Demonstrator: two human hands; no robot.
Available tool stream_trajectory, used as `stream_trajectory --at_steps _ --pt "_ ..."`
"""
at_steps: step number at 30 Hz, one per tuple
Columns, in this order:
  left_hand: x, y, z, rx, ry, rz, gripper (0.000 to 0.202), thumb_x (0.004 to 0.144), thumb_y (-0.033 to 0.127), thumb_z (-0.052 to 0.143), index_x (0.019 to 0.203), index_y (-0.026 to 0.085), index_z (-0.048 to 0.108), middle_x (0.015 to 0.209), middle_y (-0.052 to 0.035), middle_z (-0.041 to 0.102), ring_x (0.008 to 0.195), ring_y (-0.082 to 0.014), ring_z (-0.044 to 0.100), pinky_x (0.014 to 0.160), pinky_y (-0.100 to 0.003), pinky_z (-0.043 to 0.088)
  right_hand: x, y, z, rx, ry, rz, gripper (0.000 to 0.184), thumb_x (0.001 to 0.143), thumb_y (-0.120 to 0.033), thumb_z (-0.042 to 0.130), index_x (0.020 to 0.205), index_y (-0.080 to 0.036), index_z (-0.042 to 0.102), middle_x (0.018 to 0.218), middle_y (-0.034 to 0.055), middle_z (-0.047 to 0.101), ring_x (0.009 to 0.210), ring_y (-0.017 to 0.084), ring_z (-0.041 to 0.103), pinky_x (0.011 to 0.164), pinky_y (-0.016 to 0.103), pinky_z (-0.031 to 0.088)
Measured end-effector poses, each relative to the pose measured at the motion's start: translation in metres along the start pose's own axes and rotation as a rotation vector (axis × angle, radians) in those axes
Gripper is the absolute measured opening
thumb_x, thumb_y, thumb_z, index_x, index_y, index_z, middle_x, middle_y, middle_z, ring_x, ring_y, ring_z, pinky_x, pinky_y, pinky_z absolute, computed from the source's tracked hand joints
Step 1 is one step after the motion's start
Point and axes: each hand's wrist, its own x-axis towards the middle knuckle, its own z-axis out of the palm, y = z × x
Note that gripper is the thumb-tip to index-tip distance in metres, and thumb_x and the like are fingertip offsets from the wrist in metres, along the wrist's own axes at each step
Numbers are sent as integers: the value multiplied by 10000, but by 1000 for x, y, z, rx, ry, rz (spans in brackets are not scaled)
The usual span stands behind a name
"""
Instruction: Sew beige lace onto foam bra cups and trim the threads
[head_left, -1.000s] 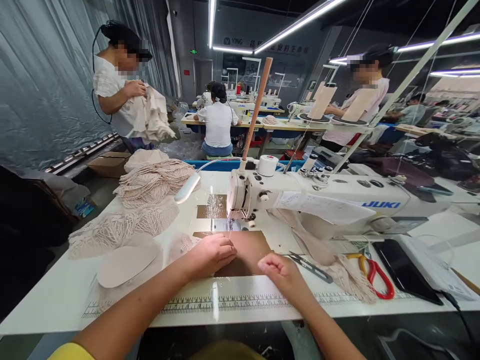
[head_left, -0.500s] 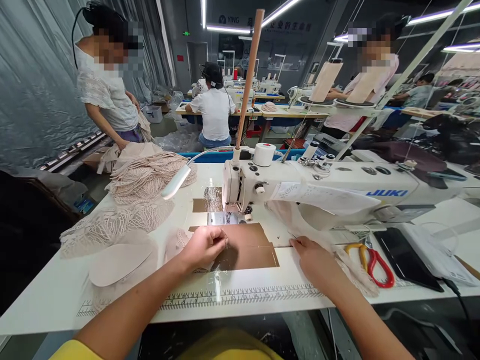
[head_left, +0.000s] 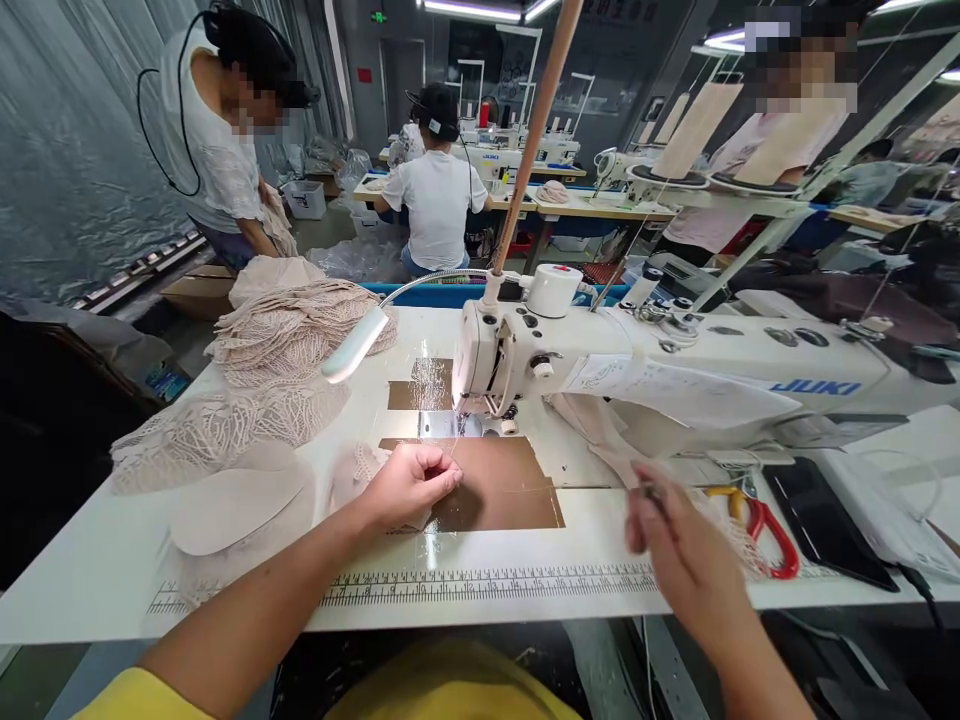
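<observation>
Fine thread (head_left: 459,434) hung below the needle end of a white sewing machine (head_left: 637,355), and it seemed likely to snag or slip out of reach if pulled askew or let go too soon. The left hand (head_left: 416,484) was close in front of the needle, so a stray start of the machine might have caught a fingertip. A lace piece (head_left: 358,472) lay on the worktop (head_left: 592,545) just beside that hand, partly hidden by it; a dragging wrist could have creased it.

The left hand was nearly closed, thumb and forefinger pinched together, apparently on the thread, above a brown plate (head_left: 514,480). The right hand (head_left: 690,550), blurred, was raised well apart from it, fingers loosely curled round a small dark object (head_left: 654,495) too unclear to name. Behind it lay red-and-yellow-handled scissors (head_left: 780,545), where a careless sweep might have knocked them.
</observation>
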Motion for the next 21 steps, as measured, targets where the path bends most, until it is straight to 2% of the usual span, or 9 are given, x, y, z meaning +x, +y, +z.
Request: stream_trajectory --at_steps 1,3,5,9,13,18,21 --pt "0 0 1 -15 -9 -2 222 820 296 600 703 112 635 639 -34 626 568 -110 545 534 -208 423 -8 -12 8 187 -158 39 456 939 -468 363 1284 -195 484 635 -6 535 559 173 519 543 295 441" --pt "0 0 1 -26 -19 9 234 827 310 600 709 111 637 636 -30 623 562 -105 541 525 -202 417 -19 -37 29 495 -474 137 475 917 -542 387 1215 -204 538 689 -10 520 488 120 431 446 251 373" --pt "-1 0 2 -13 -9 38 236 827 317 606 721 109 643 636 -27 619 567 -103 540 523 -196 412 -24 -57 51 666 -694 272 500 886 -597 427 1147 -194 567 691 -22 497 450 81 371 406 219 311" --pt "-3 5 3 -63 -16 77 249 827 332 614 744 102 666 686 -57 667 626 -130 597 571 -211 455 -14 -77 82 867 -699 493 511 802 -660 513 984 -187 580 661 -48 441 445 43 274 378 162 168" --pt "-5 9 4 -100 -38 98 253 833 319 613 761 91 694 753 -93 709 688 -154 638 642 -233 496 -3 -79 94 1021 -666 514 452 765 -614 595 736 -167 533 684 -32 453 474 40 275 371 149 157" --pt "-4 7 4 -81 -12 95 236 839 299 607 753 95 690 684 -59 689 623 -125 613 585 -203 473 -1 -80 103 1134 -602 475 379 769 -529 652 720 -162 573 700 -18 483 516 53 331 385 146 219" --pt "-3 5 5 -26 -3 132 227 835 296 612 757 101 699 692 -47 680 613 -112 592 571 -192 450 -1 -80 108 1128 -562 471 336 747 -495 689 793 -168 628 684 -31 460 503 52 319 379 151 201"
